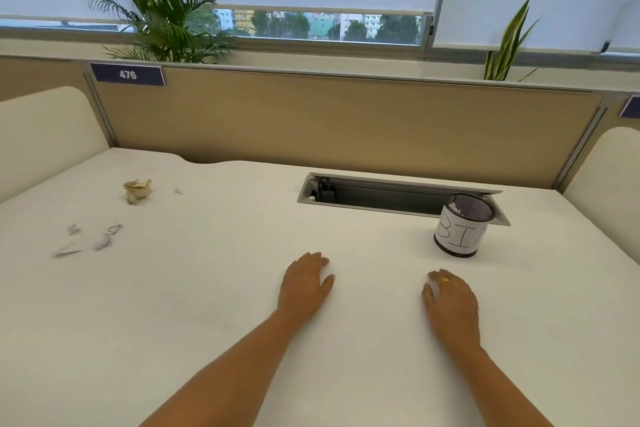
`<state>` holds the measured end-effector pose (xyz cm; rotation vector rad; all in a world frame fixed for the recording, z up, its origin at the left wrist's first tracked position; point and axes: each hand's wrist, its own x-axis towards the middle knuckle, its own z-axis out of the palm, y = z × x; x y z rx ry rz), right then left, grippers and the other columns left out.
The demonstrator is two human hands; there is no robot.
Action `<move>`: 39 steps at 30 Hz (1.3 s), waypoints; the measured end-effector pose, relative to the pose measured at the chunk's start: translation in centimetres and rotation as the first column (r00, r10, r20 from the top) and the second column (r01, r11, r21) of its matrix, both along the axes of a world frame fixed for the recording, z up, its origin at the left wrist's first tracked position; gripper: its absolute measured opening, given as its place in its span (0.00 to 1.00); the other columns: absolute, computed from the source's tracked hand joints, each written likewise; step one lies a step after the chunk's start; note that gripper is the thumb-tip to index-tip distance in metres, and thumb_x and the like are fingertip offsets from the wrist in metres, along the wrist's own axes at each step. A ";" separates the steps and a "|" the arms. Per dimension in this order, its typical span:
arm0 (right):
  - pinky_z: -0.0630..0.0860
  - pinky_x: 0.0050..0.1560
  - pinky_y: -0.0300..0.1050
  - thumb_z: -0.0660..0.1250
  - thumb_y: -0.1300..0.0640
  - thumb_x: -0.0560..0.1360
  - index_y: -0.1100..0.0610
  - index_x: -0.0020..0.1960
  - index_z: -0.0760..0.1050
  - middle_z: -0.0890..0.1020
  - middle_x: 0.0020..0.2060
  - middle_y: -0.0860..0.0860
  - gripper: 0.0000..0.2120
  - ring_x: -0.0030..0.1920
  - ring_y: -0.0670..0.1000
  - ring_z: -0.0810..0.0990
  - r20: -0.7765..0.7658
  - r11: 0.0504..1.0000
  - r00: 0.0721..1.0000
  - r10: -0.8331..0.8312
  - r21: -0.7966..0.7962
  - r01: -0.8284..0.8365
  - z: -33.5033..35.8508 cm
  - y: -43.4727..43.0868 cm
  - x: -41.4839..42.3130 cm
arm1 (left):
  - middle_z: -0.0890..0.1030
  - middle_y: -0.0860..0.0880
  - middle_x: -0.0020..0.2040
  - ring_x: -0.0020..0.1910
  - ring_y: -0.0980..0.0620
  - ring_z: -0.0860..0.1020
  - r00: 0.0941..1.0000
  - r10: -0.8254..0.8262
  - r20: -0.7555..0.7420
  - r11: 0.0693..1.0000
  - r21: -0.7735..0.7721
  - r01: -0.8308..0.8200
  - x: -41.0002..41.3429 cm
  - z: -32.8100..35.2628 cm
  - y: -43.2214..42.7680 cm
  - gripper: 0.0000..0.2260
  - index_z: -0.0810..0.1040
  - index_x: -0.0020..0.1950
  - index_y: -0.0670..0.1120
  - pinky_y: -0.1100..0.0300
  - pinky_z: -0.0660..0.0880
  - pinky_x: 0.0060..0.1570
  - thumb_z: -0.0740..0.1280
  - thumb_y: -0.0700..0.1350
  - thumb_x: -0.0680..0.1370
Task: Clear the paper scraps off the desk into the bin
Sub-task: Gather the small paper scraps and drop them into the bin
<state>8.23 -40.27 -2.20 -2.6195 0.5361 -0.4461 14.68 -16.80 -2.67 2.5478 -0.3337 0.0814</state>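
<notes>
A small black mesh bin [462, 225] with a white "BIN" label stands on the white desk [207, 288] at the right, some white paper showing inside it. A crumpled beige paper wad [137, 190] lies far left, with a tiny white scrap [178, 191] beside it. Several white scraps [104, 239] lie nearer the left edge. My left hand [304, 284] rests flat on the desk at centre, fingers apart, holding nothing. My right hand [450, 305], wearing a gold ring, lies flat below the bin, also holding nothing.
An open cable tray [374, 196] is sunk into the desk behind the bin. A tan partition [346, 121] closes the back, cream dividers flank both sides. Plants stand behind the partition by the window.
</notes>
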 end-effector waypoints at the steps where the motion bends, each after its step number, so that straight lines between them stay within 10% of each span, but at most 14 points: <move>1: 0.59 0.72 0.49 0.58 0.55 0.79 0.58 0.67 0.71 0.70 0.70 0.55 0.18 0.71 0.54 0.66 -0.039 0.999 0.999 -0.002 -0.039 0.001 -0.1 0.9 -0.1 | 0.63 0.52 0.74 0.74 0.55 0.58 1.000 0.016 0.015 1.000 0.023 -0.016 -0.5 -0.3 1.4 0.19 0.66 0.69 0.50 0.60 0.51 0.72 0.57 0.51 0.79; 18: 0.44 0.75 0.59 0.51 0.46 0.81 0.50 0.73 0.59 0.57 0.76 0.47 0.22 0.77 0.49 0.51 -0.248 0.917 0.889 0.386 0.002 -0.398 0.2 18.1 0.2 | 0.72 0.50 0.68 0.68 0.53 0.68 0.934 0.330 0.136 0.939 0.052 -0.340 -4.8 -0.4 19.6 0.15 0.74 0.63 0.49 0.58 0.63 0.66 0.61 0.49 0.78; 39: 0.61 0.70 0.43 0.59 0.54 0.79 0.56 0.70 0.64 0.60 0.74 0.52 0.20 0.72 0.50 0.62 -0.248 0.531 0.490 0.836 0.139 -0.836 3.1 42.8 11.0 | 0.52 0.43 0.77 0.75 0.43 0.54 0.919 0.371 -0.135 0.913 0.235 -0.334 4.9 4.1 42.8 0.28 0.56 0.74 0.44 0.51 0.57 0.72 0.64 0.43 0.77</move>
